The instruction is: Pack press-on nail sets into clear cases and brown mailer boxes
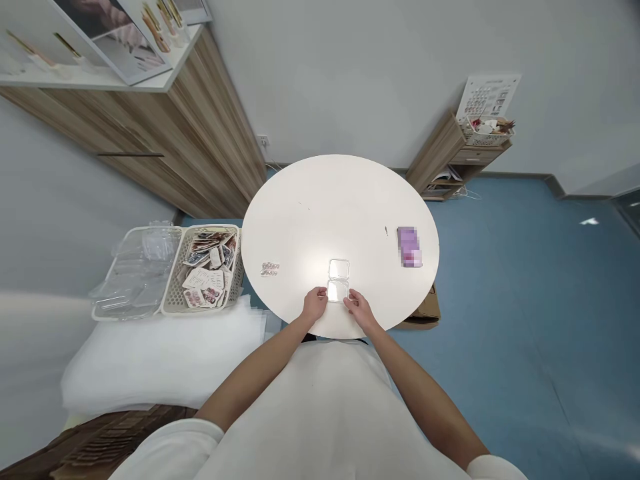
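An opened clear plastic case [339, 291] lies flat near the front edge of the round white table [325, 193], its lid half folded away from me. My left hand [315, 303] grips its left edge, fingers curled. On the other side, my right hand [359, 310] holds the right edge between thumb and fingers. To the left on the table is a small set of press-on nails [270, 269]. A purple box [409, 247], partly pixelated, sits near the right edge.
Left of the table, a white basket [170, 293] holds cards and packets, beside another basket of clear plastic cases [135, 280]. A wooden cabinet [210, 133] stands behind left, a small shelf [435, 150] behind right. A cardboard box [427, 312] is under the table's right side.
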{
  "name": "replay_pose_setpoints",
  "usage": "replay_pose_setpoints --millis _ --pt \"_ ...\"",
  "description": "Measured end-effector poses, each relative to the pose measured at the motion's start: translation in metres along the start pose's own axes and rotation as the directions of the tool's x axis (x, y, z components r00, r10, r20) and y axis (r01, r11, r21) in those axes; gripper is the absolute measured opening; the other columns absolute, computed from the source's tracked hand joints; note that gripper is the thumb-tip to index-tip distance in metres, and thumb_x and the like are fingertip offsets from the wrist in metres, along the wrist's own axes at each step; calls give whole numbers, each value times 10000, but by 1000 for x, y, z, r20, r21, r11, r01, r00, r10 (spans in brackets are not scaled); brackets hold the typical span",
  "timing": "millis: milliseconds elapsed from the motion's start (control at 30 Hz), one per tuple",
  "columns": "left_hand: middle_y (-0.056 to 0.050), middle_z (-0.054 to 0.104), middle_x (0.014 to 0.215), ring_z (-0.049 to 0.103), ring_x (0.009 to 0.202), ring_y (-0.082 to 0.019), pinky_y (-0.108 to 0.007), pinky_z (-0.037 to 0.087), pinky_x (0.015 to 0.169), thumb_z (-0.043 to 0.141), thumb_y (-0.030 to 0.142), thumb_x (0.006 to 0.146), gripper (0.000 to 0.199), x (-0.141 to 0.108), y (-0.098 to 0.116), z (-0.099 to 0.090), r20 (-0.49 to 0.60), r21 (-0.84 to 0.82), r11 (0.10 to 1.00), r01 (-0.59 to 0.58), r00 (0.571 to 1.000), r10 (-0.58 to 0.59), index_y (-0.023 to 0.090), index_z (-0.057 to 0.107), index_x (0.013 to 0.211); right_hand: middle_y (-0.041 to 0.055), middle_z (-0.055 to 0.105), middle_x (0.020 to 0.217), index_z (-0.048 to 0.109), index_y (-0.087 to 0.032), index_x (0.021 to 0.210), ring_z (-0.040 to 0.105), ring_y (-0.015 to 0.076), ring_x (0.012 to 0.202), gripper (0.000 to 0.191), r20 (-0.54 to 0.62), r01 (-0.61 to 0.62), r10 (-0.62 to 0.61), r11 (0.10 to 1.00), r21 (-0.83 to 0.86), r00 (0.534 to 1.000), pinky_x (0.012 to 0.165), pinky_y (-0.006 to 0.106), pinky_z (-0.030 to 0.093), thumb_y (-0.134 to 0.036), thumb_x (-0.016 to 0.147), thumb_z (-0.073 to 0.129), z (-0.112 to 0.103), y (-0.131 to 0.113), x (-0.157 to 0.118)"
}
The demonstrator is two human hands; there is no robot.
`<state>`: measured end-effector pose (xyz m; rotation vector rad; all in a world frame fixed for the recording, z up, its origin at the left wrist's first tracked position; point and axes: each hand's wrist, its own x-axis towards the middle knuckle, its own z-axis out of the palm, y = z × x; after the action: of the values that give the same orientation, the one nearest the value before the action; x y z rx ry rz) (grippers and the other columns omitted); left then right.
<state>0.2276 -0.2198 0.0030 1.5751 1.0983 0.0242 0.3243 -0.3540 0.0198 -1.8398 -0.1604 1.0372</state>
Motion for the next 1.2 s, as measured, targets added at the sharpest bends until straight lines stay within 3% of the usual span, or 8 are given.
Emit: replay_pose_setpoints --millis 133,367,667,967,1200 --pt "-95 593 1030 557 925 -173 -285 408 834 544 200 700 334 -4 -3 -1 -26 9 1000 21 999 -21 147 557 1030 83 486 1180 432 -204 1213 540 177 922 621 -22 -35 35 999 -8 999 799 303 443 -474 666 546 -1 6 1" --pt "-83 593 1067 550 950 -163 -273 393 853 519 137 688 393 -4 -3 5 38 -60 998 24 999 -22 146 548 1080 93 535 1130 482 -166 1169 560 181 918 579 -1 -48 48 995 -82 999 800 287 434 -435 660 541 -1 5 11" --pt "-14 623 778 561 751 -157 -281 440 714 510 120 644 242 7 30 17 81 -61 994 -91 992 95 185 631 843 68 593 1027 522 -171 1117 566 194 916 518 -19 30 -33 990 -139 999 793 310 431 -400 652 532 -20 -14 33" --pt "-40 581 897 512 763 -149 -276 430 719 502 131 644 282 7 40 29 11 24 992 -127 992 127 187 609 899 58 600 1034 525 -192 1112 570 201 921 518 39 46 -43 996 -71 998 785 322 444 -398 639 570 -33 -15 42" --pt "-58 536 993 500 824 -152 -263 428 734 520 130 632 388 6 35 35 -59 16 998 -63 996 64 185 569 1013 73 574 1079 503 -183 1142 559 196 945 523 78 48 -42 995 -86 996 818 318 433 -371 657 561 -37 -12 43"
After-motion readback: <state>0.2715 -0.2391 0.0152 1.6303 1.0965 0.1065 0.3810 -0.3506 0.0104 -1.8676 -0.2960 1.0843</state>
